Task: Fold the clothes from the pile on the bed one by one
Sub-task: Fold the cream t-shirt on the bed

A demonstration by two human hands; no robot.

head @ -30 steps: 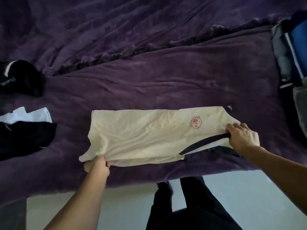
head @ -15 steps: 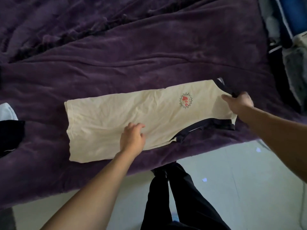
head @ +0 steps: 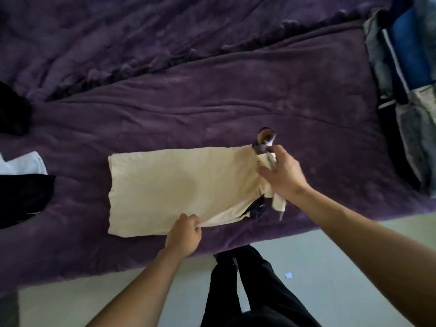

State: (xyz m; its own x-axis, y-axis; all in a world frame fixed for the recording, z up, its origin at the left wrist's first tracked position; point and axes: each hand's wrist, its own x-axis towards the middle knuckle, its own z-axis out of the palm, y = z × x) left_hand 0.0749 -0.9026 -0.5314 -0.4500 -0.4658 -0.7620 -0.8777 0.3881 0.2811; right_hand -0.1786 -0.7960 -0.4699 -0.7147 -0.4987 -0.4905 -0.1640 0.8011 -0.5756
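Note:
A cream T-shirt (head: 174,185) with dark trim lies folded lengthwise on the purple blanket (head: 212,102), near the bed's front edge. My right hand (head: 283,175) grips the collar end and has lifted it over toward the left, so the dark neckband stands up. My left hand (head: 184,234) pinches the shirt's near edge at about mid-length. The printed logo is hidden under the raised end.
Folded black and white clothes (head: 21,190) lie at the left edge, and a black garment (head: 11,109) sits farther back. A heap of blue and grey clothes (head: 408,90) is at the right. My dark trouser legs (head: 245,286) stand on the pale floor.
My right hand has lifted the collar end and drawn it leftward over the shirt. My left hand slid from the shirt's middle to its near edge and now pinches it.

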